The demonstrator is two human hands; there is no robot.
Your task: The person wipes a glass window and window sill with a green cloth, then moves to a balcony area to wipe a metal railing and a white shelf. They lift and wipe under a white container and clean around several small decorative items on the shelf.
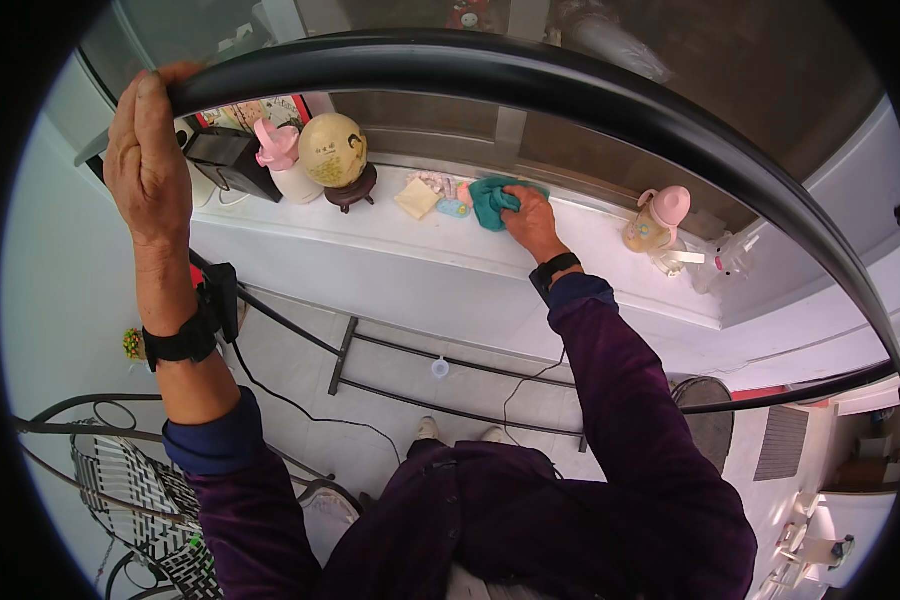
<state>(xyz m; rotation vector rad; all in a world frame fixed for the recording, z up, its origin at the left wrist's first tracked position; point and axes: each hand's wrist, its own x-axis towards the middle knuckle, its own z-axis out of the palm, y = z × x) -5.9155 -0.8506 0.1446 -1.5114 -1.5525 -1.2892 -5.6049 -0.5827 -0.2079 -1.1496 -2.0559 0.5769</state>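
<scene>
My left hand (150,150) grips the left end of a thick black metal rail (450,64) that arches across the view. Over a white window sill (360,229), my right hand (532,221) pinches a crumpled teal cloth (491,206) lying on the surface. Just left of the cloth are a folded cream cloth (418,199), a small blue item (454,208) and some pink patterned fabric (436,182). Further left stand a decorated globe-like ball (333,150) on a dark wooden stand (351,191) and a white bottle with a pink lid (296,180).
A pink-capped baby bottle (656,217) and a clear plastic item (724,262) are at the sill's right. A black box (232,161) stands left. Below are a black metal floor frame (450,360), a cable (307,412) and a woven hanging chair (135,480).
</scene>
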